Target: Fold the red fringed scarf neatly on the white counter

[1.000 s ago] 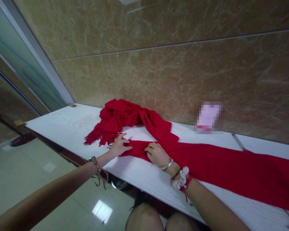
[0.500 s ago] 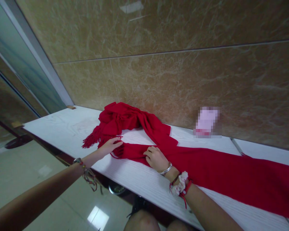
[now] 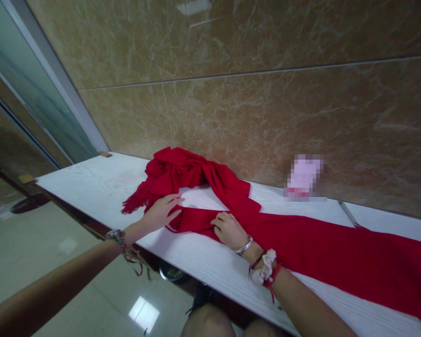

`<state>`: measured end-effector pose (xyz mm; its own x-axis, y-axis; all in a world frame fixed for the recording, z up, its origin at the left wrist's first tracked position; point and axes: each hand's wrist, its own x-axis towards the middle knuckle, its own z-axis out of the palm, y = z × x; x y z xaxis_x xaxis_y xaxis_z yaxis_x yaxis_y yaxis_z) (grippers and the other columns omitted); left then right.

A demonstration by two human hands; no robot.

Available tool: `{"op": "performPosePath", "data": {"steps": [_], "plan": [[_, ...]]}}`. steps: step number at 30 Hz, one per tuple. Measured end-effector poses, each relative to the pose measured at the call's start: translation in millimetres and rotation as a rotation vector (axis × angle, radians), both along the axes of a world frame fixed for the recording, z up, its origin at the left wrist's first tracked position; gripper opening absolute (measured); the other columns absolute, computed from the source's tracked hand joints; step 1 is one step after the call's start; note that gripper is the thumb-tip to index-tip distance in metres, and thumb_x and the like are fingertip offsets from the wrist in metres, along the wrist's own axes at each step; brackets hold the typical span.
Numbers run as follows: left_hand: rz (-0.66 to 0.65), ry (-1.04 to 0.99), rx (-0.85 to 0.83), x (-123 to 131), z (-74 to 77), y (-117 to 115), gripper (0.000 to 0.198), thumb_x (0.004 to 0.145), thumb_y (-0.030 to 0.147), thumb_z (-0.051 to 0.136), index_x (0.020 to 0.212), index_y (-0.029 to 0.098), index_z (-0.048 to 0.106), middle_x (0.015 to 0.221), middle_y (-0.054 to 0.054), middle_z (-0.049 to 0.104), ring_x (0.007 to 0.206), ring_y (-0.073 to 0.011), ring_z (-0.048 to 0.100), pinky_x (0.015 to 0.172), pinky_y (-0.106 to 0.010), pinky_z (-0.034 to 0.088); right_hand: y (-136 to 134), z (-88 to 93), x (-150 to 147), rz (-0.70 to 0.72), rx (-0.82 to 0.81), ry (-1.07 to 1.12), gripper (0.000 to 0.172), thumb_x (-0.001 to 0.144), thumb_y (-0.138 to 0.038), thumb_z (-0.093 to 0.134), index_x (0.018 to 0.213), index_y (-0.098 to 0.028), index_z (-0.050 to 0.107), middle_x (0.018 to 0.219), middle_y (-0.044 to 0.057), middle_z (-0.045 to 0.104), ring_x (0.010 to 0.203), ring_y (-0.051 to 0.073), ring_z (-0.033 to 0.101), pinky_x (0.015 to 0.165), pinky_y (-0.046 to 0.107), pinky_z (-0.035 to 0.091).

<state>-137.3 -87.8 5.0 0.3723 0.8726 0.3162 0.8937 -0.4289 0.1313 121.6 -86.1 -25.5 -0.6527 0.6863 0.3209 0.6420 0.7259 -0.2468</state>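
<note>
Upper left: glass panel in a pale frame. Mid-left edge: dark stand base on shiny tile floor. White worktop runs from mid-left to lower right, along a brown marbled wall filling the upper frame.

Left hand left of centre, reaching in from lower left, metal band and strings at wrist. Fingers spread, thumb apart from the rest, at the left end of the flat length of a red scarf, beside the fringe; can't tell if fingertips touch cloth.

Scarf lies on the worktop: bunched heap around centre-left, behind the left hand, fringe spilling left; a strip slopes down from the heap to the flat length, which widens out to the right edge. Can't tell if it's all one piece.

Below centre, round metal-rimmed item partly under the worktop; knees at bottom centre.

Right hand just right of the left one, on the flat length near its narrow end. Fingers curled; can't tell if pinching cloth. Silver bangle, pale scrunchie and red cord at wrist.

Right of centre: pink pixelated item upright against the wall.
</note>
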Motion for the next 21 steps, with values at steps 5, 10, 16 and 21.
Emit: {"op": "performPosePath", "data": {"steps": [5, 10, 16, 21], "plan": [[-0.271, 0.201, -0.319, 22, -5.9, -16, 0.045, 0.085, 0.039, 0.043, 0.128, 0.026, 0.039, 0.136, -0.006, 0.039, 0.126, -0.0194, 0.031, 0.103, -0.037, 0.021, 1, -2.5, 0, 0.005, 0.039, 0.022, 0.018, 0.078, -0.011, 0.051, 0.086, -0.016, 0.066, 0.088, 0.007, 0.061, 0.086, 0.017, 0.053, 0.079, 0.031, 0.042], [-0.236, 0.245, -0.271, 22, 0.9, -19, 0.047, 0.082, 0.045, 0.046, 0.126, 0.026, 0.043, 0.132, -0.007, 0.045, 0.123, -0.0198, 0.036, 0.104, -0.039, 0.014, 4, -8.2, -1, 0.056, 0.061, 0.064, 0.027, 0.079, -0.006, 0.047, 0.095, -0.017, 0.065, 0.101, 0.008, 0.063, 0.096, 0.016, 0.054, 0.087, 0.031, 0.042], [-0.144, 0.291, -0.127, 25, 3.0, -18, 0.032, 0.074, 0.031, 0.056, 0.102, 0.017, 0.062, 0.110, -0.011, 0.061, 0.108, -0.0255, 0.050, 0.100, -0.042, 0.024, 4, -5.7, -2, 0.010, -0.020, 0.067, 0.031, 0.080, -0.003, 0.042, 0.102, -0.013, 0.062, 0.103, 0.008, 0.066, 0.097, 0.015, 0.058, 0.089, 0.029, 0.042], [-0.088, 0.044, -0.160, 26, 10.9, -6, 0.022, 0.075, 0.015, 0.046, 0.088, 0.019, 0.064, 0.088, -0.004, 0.067, 0.085, -0.0173, 0.059, 0.085, -0.031, 0.040, 11, 8.5, -3, -0.124, -0.083, 0.086, 0.029, 0.082, -0.010, 0.043, 0.103, -0.015, 0.062, 0.101, 0.007, 0.066, 0.092, 0.015, 0.061, 0.083, 0.026, 0.045]]}}
